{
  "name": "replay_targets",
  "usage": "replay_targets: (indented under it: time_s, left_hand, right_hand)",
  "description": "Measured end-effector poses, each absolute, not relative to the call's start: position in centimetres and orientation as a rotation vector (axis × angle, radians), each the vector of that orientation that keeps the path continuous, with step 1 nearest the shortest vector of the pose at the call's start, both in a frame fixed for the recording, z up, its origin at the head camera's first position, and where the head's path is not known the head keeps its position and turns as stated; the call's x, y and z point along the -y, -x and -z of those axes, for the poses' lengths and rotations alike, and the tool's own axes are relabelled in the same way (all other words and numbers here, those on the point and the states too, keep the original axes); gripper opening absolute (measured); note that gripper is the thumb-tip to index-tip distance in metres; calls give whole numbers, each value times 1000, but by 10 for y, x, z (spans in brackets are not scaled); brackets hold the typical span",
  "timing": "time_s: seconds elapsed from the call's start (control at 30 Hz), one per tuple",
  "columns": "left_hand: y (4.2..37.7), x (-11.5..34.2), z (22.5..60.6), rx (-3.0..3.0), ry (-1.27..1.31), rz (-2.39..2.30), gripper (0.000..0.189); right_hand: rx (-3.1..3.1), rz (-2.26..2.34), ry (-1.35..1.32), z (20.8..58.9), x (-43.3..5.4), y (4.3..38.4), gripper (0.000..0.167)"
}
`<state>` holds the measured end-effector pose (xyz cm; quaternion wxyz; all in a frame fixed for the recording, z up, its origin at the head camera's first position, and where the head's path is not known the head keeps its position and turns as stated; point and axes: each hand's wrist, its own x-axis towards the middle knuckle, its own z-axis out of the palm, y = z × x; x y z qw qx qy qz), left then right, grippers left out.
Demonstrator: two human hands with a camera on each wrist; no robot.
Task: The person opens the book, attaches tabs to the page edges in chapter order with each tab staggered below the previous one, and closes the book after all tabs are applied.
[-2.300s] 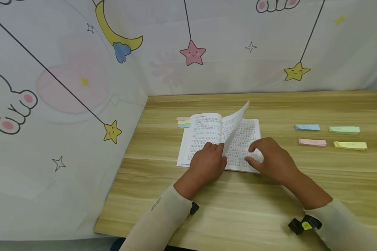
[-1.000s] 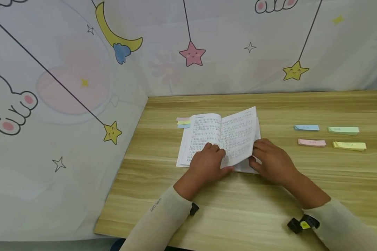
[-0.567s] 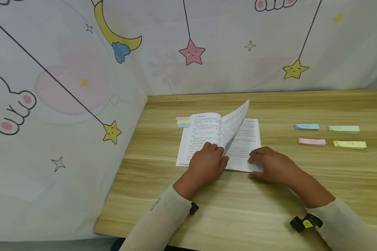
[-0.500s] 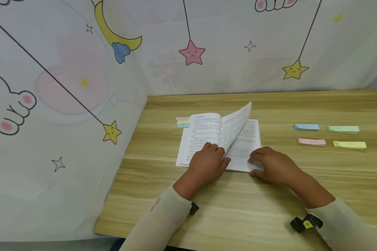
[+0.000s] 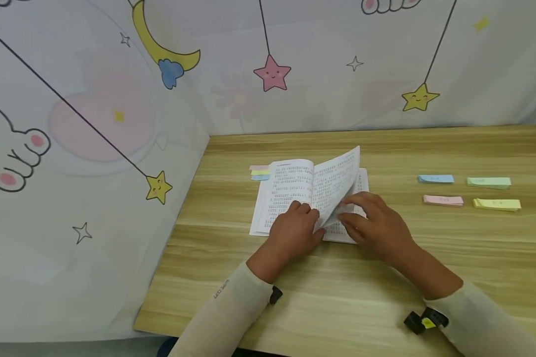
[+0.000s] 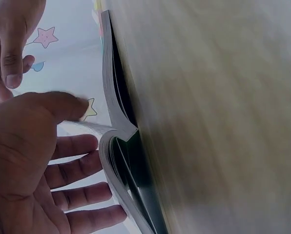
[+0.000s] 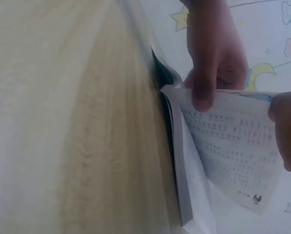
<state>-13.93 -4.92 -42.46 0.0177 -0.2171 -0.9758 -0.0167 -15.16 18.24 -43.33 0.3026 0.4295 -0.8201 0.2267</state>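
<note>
An open printed book lies on the wooden table, with one page standing up at a slant over its right half. My left hand rests on the lower left page, fingers stretched over the paper. Its thumb lies by the spine against the foot of the raised page. My right hand hovers over the right half, thumb and index finger apart, their tips close to the raised page's underside. Pink, yellow and blue sticky tabs stick out from the book's upper left edge.
On the right of the table lie small sticky-note pads: blue, green, pink and yellow. A curtain printed with stars and a moon hangs behind and to the left.
The page swung right toward lying flat, then rose again and now leans slightly further right. My right hand moved from the book's lower right corner up and left to the raised page. My left hand stays put.
</note>
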Motion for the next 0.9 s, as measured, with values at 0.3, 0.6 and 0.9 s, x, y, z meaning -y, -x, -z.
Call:
replay_targets:
  time_s: [0.3,0.6,0.9]
  left_hand:
    - [143,55,420,2952,307,517,52]
    - [142,68,425,2681,88,277,86]
    - [141,70,424,2824,59,53,70]
  right_hand:
    - [2659,-607,-1077,439,-188,145,26]
    - [2808,-555,-1112,450,-193,144,25]
    - [2824,-567,-1098,453,-193,145,25]
